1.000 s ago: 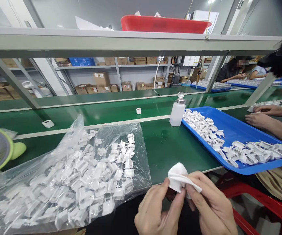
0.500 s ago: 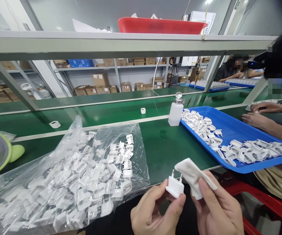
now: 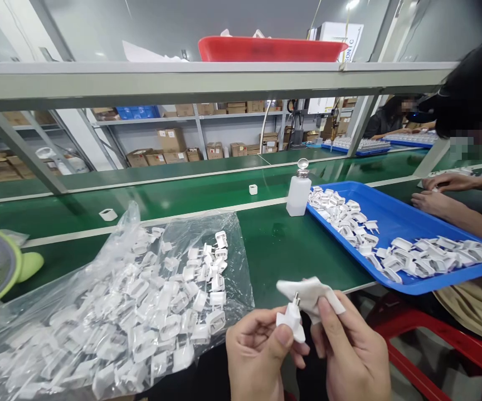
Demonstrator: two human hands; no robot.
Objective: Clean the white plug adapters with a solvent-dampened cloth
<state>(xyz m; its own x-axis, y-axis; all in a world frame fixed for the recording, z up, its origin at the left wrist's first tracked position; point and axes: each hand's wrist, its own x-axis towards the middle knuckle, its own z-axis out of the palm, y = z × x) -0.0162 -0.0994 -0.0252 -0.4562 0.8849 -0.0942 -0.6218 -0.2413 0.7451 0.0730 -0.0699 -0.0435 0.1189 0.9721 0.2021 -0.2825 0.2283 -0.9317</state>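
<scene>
Between thumb and fingers, my left hand pinches a white plug housing, its metal pins pointing up. A folded white cloth is gripped by my right hand; its left end lies close behind the pins, and whether they touch is hard to tell. To the left, a clear plastic bag lies spread on the green bench with many white plug housings in and on it. Right of centre, a blue tray holds more white plug pieces in two groups.
A pump bottle stands left of the tray. Two white pieces sit on the green belt. A green-rimmed basket is at the left edge. A co-worker's hands are at the right, above a red stool.
The plug has turned in my left hand so its pins stand closer together in view. My right hand and the cloth have shifted left towards it. The white pieces on the belt have moved right.
</scene>
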